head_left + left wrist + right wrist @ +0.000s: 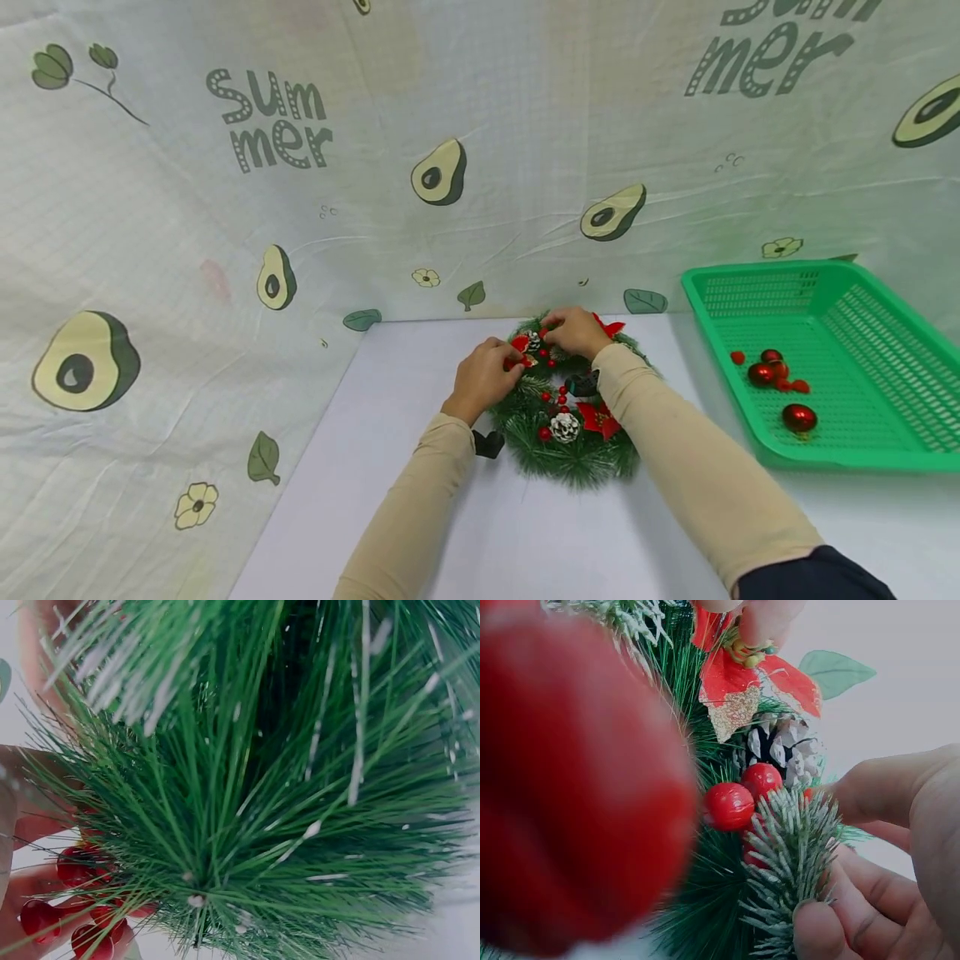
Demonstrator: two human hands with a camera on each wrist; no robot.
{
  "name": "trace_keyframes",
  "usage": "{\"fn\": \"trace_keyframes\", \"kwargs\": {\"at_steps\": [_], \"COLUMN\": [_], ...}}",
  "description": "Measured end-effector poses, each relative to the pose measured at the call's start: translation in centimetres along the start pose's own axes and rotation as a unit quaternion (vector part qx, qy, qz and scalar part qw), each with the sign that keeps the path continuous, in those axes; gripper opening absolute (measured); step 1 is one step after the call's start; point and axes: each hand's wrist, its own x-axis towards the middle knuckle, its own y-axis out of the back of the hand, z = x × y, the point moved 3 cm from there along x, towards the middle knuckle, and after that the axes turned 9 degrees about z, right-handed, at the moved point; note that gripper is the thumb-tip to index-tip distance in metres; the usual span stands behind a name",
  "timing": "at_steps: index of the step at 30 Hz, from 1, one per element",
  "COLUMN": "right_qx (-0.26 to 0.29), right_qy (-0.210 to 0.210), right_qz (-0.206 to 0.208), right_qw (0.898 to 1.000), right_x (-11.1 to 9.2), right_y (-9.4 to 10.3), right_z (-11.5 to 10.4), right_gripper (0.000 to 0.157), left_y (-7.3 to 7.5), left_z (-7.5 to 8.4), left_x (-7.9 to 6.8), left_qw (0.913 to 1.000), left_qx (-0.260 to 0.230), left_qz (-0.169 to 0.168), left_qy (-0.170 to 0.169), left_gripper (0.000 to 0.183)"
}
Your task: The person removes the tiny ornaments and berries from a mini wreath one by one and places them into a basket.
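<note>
A green pine wreath lies on the white table in the head view. My left hand is at its upper left, fingertips pinching a red poinsettia with gold-glitter edges at its yellow centre. At the wreath's top, my right hand holds a frosted pine sprig between thumb and fingers. Red berries and a white-tipped pine cone sit between the hands. Lower on the wreath are another pine cone and poinsettia. Needles fill the left wrist view, partly hiding the left fingers.
To the right stands a green plastic basket with red baubles and small red pieces inside. Behind the white table hangs a cloth printed with avocados. A blurred red shape covers the right wrist view's left side.
</note>
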Motion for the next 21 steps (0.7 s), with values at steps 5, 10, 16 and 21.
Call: {"fn": "trace_keyframes", "kwargs": {"at_steps": [5, 10, 16, 21], "right_qx": [-0.015, -0.023, -0.054, -0.068], "right_qy": [-0.005, -0.008, -0.003, 0.003], "right_qz": [-0.003, -0.003, 0.011, 0.020], "right_qw": [1.000, 1.000, 0.998, 0.997], "right_x": [0.02, -0.02, 0.17, 0.03], "right_y": [-0.09, -0.12, -0.21, -0.20], "right_z": [-0.12, -0.31, -0.09, -0.12], "right_gripper": [0.034, 0.030, 0.020, 0.011], "left_y": [-0.02, 0.05, -0.11, -0.09], "left_z": [0.03, 0.16, 0.27, 0.27], "left_x": [-0.02, 0.06, -0.02, -0.10], "left_qw": [1.0000, 0.9999, 0.9999, 0.9999], "left_qx": [-0.003, 0.001, 0.011, 0.010], "left_qz": [0.005, 0.008, 0.001, -0.002], "left_qy": [-0.008, -0.013, -0.010, -0.005], "left_gripper": [0.016, 0.016, 0.017, 0.017]}}
